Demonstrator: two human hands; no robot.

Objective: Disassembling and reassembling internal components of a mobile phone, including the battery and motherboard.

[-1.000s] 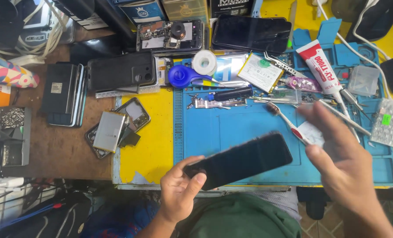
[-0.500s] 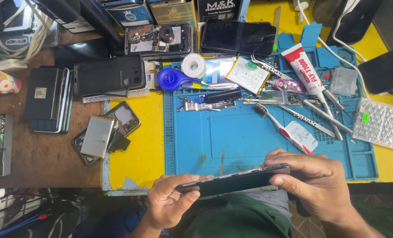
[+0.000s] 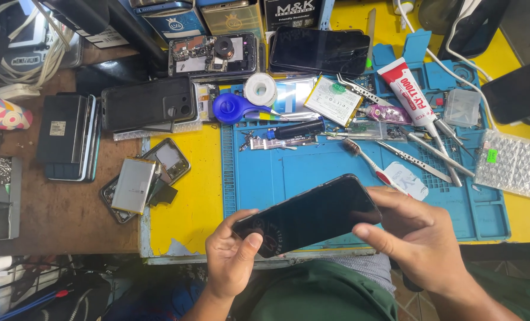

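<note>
2 hands now grip the flat black glass smartphone (image 3: 309,215) screen-up, no longer edge-on: left hand (image 3: 232,255) pinching its lower corner, right hand (image 3: 416,235) clasping its far end, over the blue silicone repair mat's (image 3: 312,172) near edge, ready for inspection.

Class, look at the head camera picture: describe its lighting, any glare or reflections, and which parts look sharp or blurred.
Head view: bright, even light with only soft, short shadows; the glossy black phone screen, held between the left hand and right hand, shows faint reflections, no harsh glare; the blue silicone work mat and the tools on it are sharp; straight edges bow slightly toward the frame's corners.
</note>
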